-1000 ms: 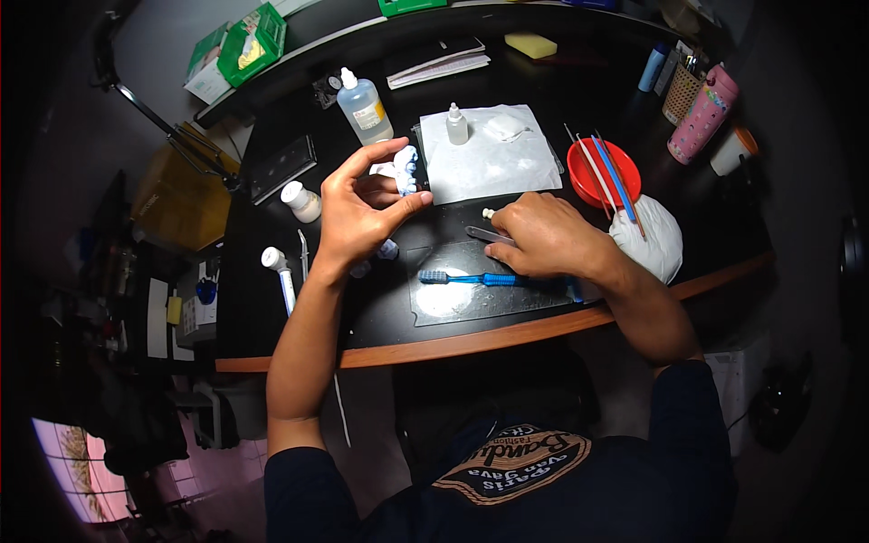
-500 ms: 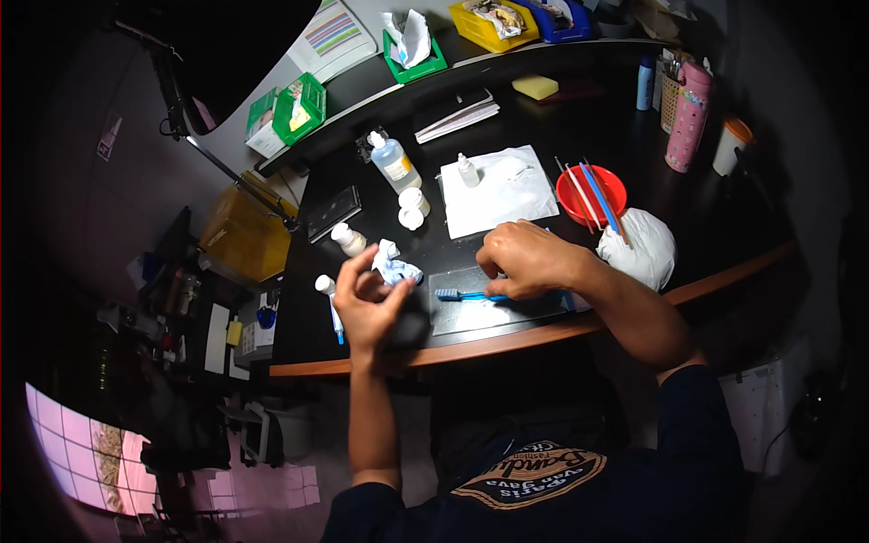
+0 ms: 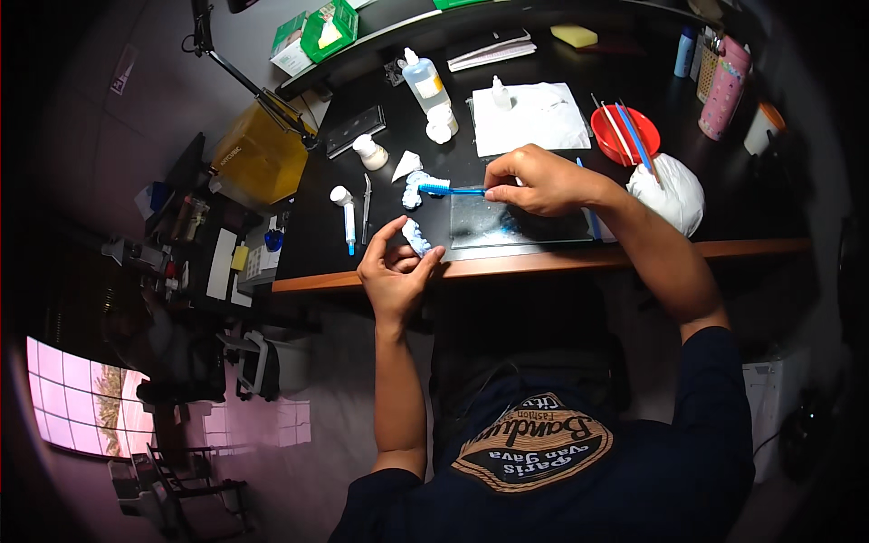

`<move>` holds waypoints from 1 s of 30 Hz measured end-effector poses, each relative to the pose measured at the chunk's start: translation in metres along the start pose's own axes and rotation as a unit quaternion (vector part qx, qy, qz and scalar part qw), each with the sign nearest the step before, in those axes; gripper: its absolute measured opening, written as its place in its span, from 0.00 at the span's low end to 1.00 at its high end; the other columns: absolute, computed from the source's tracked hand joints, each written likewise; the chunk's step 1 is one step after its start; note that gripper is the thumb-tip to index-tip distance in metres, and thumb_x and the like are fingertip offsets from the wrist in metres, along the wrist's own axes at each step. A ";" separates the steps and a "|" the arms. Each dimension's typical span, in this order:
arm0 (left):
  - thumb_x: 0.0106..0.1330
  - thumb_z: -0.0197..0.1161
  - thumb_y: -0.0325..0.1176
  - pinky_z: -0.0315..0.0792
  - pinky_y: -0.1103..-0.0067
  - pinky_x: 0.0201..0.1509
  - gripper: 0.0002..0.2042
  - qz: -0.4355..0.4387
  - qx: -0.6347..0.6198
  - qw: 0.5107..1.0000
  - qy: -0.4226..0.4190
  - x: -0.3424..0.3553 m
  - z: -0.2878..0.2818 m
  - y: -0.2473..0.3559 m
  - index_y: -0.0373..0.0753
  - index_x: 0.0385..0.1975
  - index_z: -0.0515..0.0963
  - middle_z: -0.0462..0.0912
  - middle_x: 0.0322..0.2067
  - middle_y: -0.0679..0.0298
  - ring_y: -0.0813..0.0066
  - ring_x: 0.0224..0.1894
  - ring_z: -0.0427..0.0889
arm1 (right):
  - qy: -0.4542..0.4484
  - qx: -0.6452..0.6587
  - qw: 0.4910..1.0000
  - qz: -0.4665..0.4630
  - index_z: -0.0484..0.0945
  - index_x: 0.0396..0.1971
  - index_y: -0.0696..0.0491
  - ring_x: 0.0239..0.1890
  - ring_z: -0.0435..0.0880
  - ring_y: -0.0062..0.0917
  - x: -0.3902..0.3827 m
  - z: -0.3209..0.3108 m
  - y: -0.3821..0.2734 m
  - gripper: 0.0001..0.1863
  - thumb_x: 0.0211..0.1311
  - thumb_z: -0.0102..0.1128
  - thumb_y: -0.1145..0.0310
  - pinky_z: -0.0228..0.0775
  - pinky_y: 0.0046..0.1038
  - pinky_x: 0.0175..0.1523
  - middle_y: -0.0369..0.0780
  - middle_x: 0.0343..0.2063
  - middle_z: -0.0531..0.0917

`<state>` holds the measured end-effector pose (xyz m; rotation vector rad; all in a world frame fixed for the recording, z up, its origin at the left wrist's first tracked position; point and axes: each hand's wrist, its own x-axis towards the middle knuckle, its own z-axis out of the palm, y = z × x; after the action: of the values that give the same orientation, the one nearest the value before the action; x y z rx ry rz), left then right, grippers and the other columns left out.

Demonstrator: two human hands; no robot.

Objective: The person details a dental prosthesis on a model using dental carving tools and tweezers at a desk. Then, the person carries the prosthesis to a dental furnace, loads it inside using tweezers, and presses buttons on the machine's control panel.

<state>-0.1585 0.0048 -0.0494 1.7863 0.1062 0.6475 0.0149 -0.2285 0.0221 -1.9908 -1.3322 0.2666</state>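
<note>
My right hand [image 3: 543, 184] pinches a blue toothbrush [image 3: 466, 191] by its handle above a glass slab [image 3: 516, 231]. The bristles reach over a lumpy, blue-white piece like a dental cast [image 3: 412, 196], and seem to touch it. Closer to the table edge, a second curved, pale blue-white piece [image 3: 415, 238] sits between the thumb and index finger of my left hand [image 3: 398, 274]. A white cone-shaped piece [image 3: 407, 165] stands behind them. Left of these lie metal tweezers [image 3: 367, 208] and a white tube with a blue tip [image 3: 348, 220].
A clear bottle [image 3: 426, 81], white jars [image 3: 370, 152] and a dropper bottle [image 3: 501, 94] on white paper [image 3: 534, 127] stand farther back. To the right are a red bowl [image 3: 647, 136] with long tools, a white bundle [image 3: 679, 201] and a pink flask [image 3: 724, 95].
My view has shifted, so the table sits higher in the picture. The toothbrush has moved left off the slab to the blue-white piece. My left hand now has a pale piece between its fingers.
</note>
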 end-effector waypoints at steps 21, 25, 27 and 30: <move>0.63 0.70 0.13 0.87 0.75 0.53 0.30 0.009 -0.195 0.977 -0.084 0.003 -0.029 -0.013 0.27 0.66 0.69 0.80 0.60 0.45 0.65 0.48 0.90 | 0.132 -0.066 0.985 -0.089 0.87 0.43 0.57 0.37 0.87 0.46 -0.026 0.066 -0.032 0.10 0.63 0.66 0.76 0.79 0.41 0.43 0.49 0.32 0.87; 0.65 0.71 0.18 0.85 0.71 0.56 0.30 0.011 -0.220 0.971 -0.097 0.008 -0.029 -0.020 0.27 0.68 0.68 0.79 0.61 0.44 0.61 0.49 0.90 | 0.167 -0.085 0.981 -0.057 0.87 0.43 0.57 0.33 0.86 0.42 -0.051 0.059 -0.031 0.09 0.64 0.66 0.74 0.77 0.39 0.41 0.46 0.29 0.84; 0.65 0.71 0.18 0.85 0.71 0.56 0.30 0.006 -0.203 0.973 -0.107 0.008 -0.027 -0.015 0.27 0.67 0.68 0.80 0.61 0.44 0.62 0.49 0.90 | 0.177 -0.074 0.979 -0.069 0.87 0.44 0.58 0.33 0.86 0.41 -0.050 0.060 -0.038 0.09 0.65 0.66 0.75 0.77 0.38 0.40 0.46 0.29 0.84; 0.65 0.71 0.18 0.86 0.72 0.56 0.30 -0.004 -0.206 0.973 -0.100 0.006 -0.028 -0.010 0.27 0.67 0.68 0.80 0.61 0.44 0.63 0.49 0.90 | 0.187 -0.047 0.978 -0.082 0.86 0.45 0.58 0.33 0.86 0.41 -0.038 0.068 -0.049 0.10 0.66 0.65 0.75 0.76 0.37 0.39 0.46 0.29 0.84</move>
<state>-0.1644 0.0346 -0.0516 1.4357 -0.1490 0.4405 -0.0732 -0.2211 -0.0028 -1.8752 -1.2694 -0.2435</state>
